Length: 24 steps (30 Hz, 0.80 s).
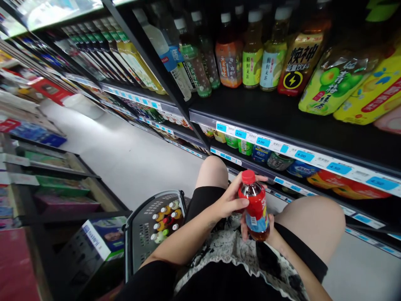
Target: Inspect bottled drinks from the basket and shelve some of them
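A red-capped bottle of dark iced tea (254,209) with a red and blue label stands nearly upright in front of my lap. My left hand (232,200) grips its upper left side, the thumb lying across the label and a finger stretched out behind the neck. Lower down, my right hand (272,234) wraps round the base from behind, so most of its fingers are hidden by the bottle. On the left, beside my leg, a grey shopping basket (140,246) holds several drink bottles (166,219) with white, red and green caps.
Ahead and to the right runs a black shelf (238,108) lined with drink bottles, with a price strip (300,155) along its edge. A lower shelf holds more packs. Left are a display rack (90,173) and a boxed product (100,238) near the basket.
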Each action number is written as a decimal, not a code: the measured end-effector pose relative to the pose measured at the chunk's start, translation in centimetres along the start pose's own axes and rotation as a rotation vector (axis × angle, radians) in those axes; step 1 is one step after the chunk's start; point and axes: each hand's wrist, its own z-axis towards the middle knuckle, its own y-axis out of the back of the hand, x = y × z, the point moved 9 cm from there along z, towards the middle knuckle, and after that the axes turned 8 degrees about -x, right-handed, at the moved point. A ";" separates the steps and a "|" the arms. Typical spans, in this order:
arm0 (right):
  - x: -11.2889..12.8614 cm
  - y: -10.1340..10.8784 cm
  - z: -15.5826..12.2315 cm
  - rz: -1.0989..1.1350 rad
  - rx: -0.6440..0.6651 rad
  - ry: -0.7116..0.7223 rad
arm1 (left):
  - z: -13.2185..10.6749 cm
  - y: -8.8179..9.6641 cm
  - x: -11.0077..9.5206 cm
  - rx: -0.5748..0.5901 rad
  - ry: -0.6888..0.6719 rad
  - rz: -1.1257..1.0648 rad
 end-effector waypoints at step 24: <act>-1.4 -2.0 -0.3 0.065 0.126 -0.275 | 0.2 0.9 0.3 -0.356 0.036 -0.026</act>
